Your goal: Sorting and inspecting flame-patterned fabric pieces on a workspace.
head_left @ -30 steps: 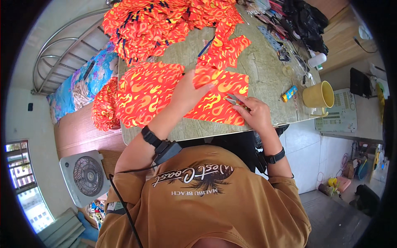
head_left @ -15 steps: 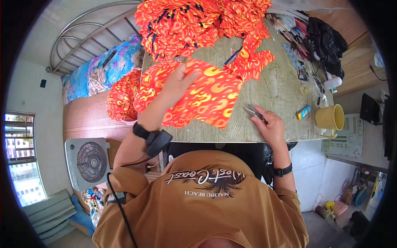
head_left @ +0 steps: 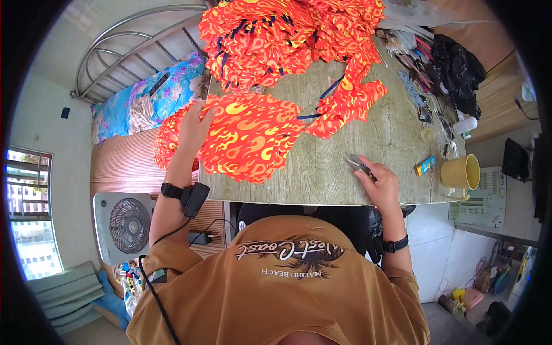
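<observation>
Red-orange flame-print fabric (head_left: 247, 138) lies spread on the left of the table, near its front edge. My left hand (head_left: 195, 129) grips its left margin, the fingertips partly hidden. A dark blue strip (head_left: 309, 117) runs from that fabric to another flame-print piece (head_left: 351, 103) on its right. My right hand (head_left: 380, 183) rests on the table to the right, closed around small metal thread snips (head_left: 361, 166). The blades point away to the left, apart from the fabric.
A large heap of flame-print fabric (head_left: 259, 52) covers the table's (head_left: 322, 167) far side; more (head_left: 164, 138) bulges beyond the left edge. At right are a yellow mug (head_left: 460, 172), a small yellow-blue packet (head_left: 425, 166), a white bottle (head_left: 464, 125) and a black plastic bag (head_left: 457, 69).
My left hand has moved left, drawing the fabric with it; the fabric now lies flatter, and the strip to the neighbouring piece shows. My right hand keeps the snips in nearly the same place.
</observation>
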`<state>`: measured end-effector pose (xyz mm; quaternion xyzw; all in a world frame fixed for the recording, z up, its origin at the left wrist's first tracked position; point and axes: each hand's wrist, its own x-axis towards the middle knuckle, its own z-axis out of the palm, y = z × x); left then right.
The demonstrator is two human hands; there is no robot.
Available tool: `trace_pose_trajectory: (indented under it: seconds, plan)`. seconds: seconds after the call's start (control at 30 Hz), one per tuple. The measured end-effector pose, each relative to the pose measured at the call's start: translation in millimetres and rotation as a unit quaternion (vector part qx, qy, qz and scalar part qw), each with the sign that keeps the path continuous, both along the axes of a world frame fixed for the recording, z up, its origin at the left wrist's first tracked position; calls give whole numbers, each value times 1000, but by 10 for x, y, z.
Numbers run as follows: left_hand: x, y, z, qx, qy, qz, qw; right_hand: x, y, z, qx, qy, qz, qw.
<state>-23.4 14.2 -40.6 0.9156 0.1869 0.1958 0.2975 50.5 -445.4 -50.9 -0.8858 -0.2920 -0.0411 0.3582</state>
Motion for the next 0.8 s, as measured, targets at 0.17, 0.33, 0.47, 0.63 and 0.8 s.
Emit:
trace_pose_trajectory:
  seconds: [0.17,0.33,0.47,0.63,0.8]
  plan:
    - [-63,-134,75,34,17,30,999,-6,9,-33,-6,-5,-4,1000]
    - [-37,-219,117,164,4,67,984,-26,29,6,-10,-5,-2,1000]
    - [189,-366,192,217,-102,-9,971,-19,17,-18,-21,-25,-1,999]
    - [493,-984,79,160,-162,-146,963,6,-30,31,-11,-12,-8,1000]
    - [748,-1585,12,-60,-50,-223,972,-51,-99,298,157,51,33,986]
